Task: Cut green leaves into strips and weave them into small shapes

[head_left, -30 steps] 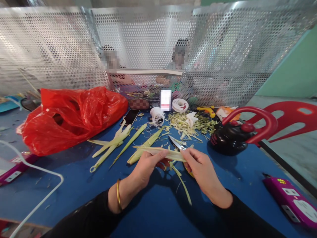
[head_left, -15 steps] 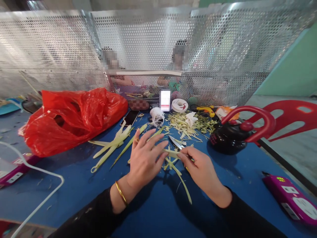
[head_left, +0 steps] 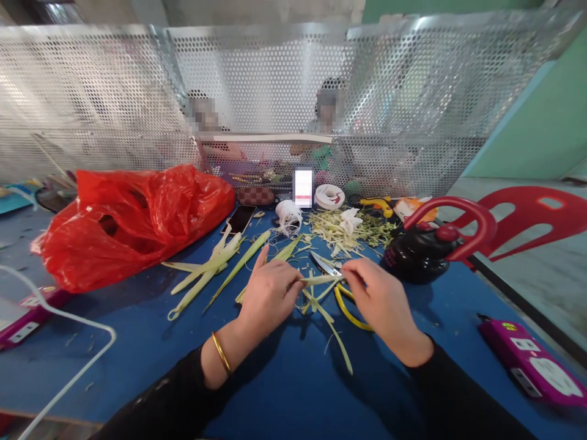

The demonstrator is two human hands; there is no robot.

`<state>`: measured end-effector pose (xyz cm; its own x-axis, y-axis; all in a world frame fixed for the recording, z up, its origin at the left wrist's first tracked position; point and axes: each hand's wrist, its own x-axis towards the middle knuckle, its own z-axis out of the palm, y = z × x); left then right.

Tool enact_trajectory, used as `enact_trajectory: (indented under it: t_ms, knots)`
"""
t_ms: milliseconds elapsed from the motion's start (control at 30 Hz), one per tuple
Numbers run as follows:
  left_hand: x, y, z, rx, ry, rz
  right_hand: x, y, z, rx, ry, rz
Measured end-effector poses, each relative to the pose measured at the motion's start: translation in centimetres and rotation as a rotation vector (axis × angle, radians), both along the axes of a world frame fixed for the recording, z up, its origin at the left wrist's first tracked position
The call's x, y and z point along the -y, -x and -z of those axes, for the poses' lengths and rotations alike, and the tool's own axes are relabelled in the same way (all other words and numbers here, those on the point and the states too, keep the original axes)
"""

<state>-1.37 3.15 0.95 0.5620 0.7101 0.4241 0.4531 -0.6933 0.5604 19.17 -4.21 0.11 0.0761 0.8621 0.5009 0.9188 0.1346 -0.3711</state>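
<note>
Two hands, mine: left grip (head_left: pixel 299 282) and right grip (head_left: pixel 345 273) pinching the narrow pale-green husk strip (head_left: pixel 320 280) between them, right above the yellow-handled metal scissors (head_left: pixel 352 313)!

No legible txt, brand or no. anywhere. Black kettle (head_left: pixel 419 256): pinkish lettering, L side of body, too small/blurred to read. White roll (head_left: pixel 329 197), beyond kettle & to its L: dk red curved mark on face, poss. logo, can't make out. Upright lit screen (head_left: pixel 303 186), further L of kettle: pale w/ pink band near btm, txt illegible. Orange-&-white packet (head_left: pixel 415 209), just behind kettle: any print unreadable. Purple power strip (head_left: pixel 532 363), R of kettle & nearer: yellow-green patch at far end, wording n/a, too blurred.
</note>
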Motion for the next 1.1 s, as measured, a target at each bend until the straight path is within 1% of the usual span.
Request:
enact_trajectory:
  t_ms: [33,67,100,167,267,400,500,667,833,967,1033,1067,1100]
  knots:
    - [-0.2,0.0,0.2,0.042,0.042,-0.044,-0.2,-0.7,0.0,0.061,0.038,0.089]
    - [-0.3,0.0,0.3,0.083,0.088,-0.091,-0.3,-1.4,0.0,0.101,0.079,0.132]
    - [-0.5,0.0,0.5,0.118,0.136,-0.135,-0.4,-2.0,0.2,0.131,0.121,0.143]
    - [-0.9,0.0,0.8,0.157,0.225,-0.196,-0.5,-2.8,0.6,0.189,0.212,0.113]
    - [-1.4,0.2,1.2,0.152,0.332,-0.235,-0.5,-2.8,1.6,0.277,0.311,0.057]
    - [-1.6,0.4,1.8,0.131,0.384,-0.246,-0.7,-2.0,2.4,0.351,0.373,0.044]
    - [-1.8,0.3,2.1,0.139,0.397,-0.242,-1.0,-1.8,2.4,0.372,0.399,0.070]
    - [-1.9,0.2,2.5,0.154,0.419,-0.241,-0.9,-2.0,1.4,0.376,0.393,0.153]
    - [-1.7,0.1,2.3,0.152,0.436,-0.252,-0.5,-2.6,-0.2,0.423,0.358,0.234]
    - [-1.5,0.0,2.1,0.168,0.457,-0.240,-0.3,-3.5,-0.7,0.454,0.268,0.367]
    - [-1.5,0.0,2.1,0.181,0.476,-0.228,-0.4,-4.0,-0.7,0.404,0.202,0.435]
    - [-1.5,0.0,2.2,0.189,0.487,-0.223,-0.5,-4.2,-0.7,0.330,0.177,0.450]
    - [-1.5,0.0,2.3,0.199,0.498,-0.221,-0.6,-4.3,-0.7,0.209,0.160,0.438]
